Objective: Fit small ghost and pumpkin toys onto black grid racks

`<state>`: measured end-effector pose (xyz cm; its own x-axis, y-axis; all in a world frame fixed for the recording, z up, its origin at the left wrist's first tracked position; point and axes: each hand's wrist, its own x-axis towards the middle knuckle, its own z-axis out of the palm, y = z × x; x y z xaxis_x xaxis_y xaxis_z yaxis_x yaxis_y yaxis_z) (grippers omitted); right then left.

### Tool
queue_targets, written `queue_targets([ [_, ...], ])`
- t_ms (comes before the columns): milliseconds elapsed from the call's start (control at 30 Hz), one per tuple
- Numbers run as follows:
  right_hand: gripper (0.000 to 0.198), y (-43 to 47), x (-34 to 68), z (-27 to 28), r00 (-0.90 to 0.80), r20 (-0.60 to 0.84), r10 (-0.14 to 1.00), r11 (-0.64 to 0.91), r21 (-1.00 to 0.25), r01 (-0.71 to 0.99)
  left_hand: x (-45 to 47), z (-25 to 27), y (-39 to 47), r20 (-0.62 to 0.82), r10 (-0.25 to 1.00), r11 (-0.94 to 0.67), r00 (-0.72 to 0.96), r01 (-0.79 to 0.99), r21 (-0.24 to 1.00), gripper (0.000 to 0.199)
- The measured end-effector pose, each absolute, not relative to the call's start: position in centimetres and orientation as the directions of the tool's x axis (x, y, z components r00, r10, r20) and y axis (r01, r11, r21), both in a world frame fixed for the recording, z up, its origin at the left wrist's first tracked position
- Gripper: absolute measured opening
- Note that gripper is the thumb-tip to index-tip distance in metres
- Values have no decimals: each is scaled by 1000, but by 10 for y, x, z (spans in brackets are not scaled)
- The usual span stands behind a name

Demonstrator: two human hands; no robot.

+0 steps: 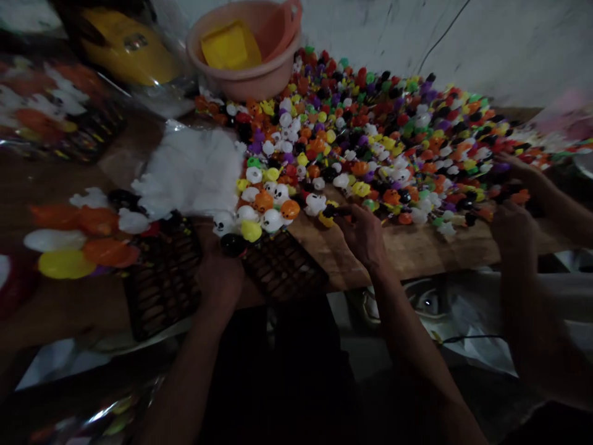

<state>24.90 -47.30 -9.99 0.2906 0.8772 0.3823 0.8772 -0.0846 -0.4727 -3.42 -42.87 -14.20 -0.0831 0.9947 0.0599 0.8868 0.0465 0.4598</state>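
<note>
My left hand is closed below a bunch of Halloween figure-topped sticks, with white skull, orange pumpkin, yellow and black heads; its fingers are mostly hidden. At the near edge of a large pile of the same sticks, my right hand pinches a small black-headed one. A white skull head lies just left of those fingertips. Black grid trays lie on either side of my left hand, and more figure-topped sticks stand over the left tray.
A pink basin holding a yellow container stands at the back. White material in a clear bag lies left of the pile. On the right, another person's hands reach into the pile. Bagged figures sit at the far left of the wooden table.
</note>
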Motion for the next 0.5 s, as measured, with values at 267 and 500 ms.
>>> queue_targets([
  [267,17,-535,204,-137,228,325,918,94,-736,670,-36,-132,-453,9,990,-136,140,938,320,35],
  [500,15,-530,188,-111,108,247,963,122,-759,640,-39,-131,-456,14,979,-197,205,920,339,27],
])
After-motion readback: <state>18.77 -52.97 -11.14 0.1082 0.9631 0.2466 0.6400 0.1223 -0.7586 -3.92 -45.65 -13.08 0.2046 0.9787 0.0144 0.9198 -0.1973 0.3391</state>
